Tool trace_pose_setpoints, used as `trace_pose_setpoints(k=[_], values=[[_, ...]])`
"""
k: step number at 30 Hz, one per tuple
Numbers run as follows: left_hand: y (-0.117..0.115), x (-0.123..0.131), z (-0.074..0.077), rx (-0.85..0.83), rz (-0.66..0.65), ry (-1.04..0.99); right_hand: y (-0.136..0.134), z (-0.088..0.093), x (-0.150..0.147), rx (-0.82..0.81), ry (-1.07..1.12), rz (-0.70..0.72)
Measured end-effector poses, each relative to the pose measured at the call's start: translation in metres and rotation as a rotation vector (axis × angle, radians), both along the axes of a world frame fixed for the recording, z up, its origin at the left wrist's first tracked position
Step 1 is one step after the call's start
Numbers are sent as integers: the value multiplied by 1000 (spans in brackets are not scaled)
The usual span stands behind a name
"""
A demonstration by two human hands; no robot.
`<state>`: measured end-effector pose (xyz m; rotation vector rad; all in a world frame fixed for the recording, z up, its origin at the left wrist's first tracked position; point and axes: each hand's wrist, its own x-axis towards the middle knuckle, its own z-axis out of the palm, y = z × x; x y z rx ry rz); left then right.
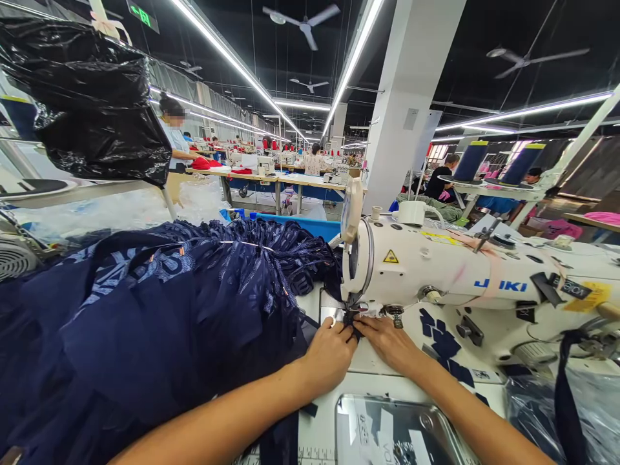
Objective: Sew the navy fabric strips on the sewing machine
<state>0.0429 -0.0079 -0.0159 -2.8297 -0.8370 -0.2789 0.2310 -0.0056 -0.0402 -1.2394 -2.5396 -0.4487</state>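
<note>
Metal gleams nearest, in a tray [438, 442] at the front edge of the table [314, 434], with pale labels [386, 427] on it. Beyond it both hands meet at the needle area: the left hand [329, 355] is half closed, its fingers bent, and the right hand [391, 341] lies flatter, its fingers fairly straight and close together. Both reach a small dark piece [349, 318] at the foot of the sewing machine [426, 258]; whether either pinches it or only presses it down, I cannot tell. With the piece at the foot, this seam looks under way rather than finished. To the left, a big navy heap [159, 342] of cloth lies right up against the work; which parts of it are sewn and which are left does not show. Small dark scraps [443, 342] lie loose right of the needle, perhaps pieces waiting, perhaps offcuts. Past the heap stand a blue bin [314, 225] and, higher at left, a black bag [104, 123]; thread cones [469, 161] rise behind the machine. Farther off, a co-worker [175, 139] stands by red cloth [206, 163], and a pillar [411, 77] stands at right.
</note>
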Motion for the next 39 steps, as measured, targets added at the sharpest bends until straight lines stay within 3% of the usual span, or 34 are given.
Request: trace_pose_setpoints(k=[11,16,20,31,39], values=[[-2,2,-4,1,48,-58,-5,13,-11,70,-30,-43],[2,-16,2,-134,-21,-141,-5,12,-10,1,120,-14],[13,-26,9,-178,50,-201,-8,10,-12,-63,225,65],[14,-24,8,-201,52,-167,-5,2,-10,-107,448,180],[10,-24,11,-153,16,-90,-10,7,-11,-55,294,175]])
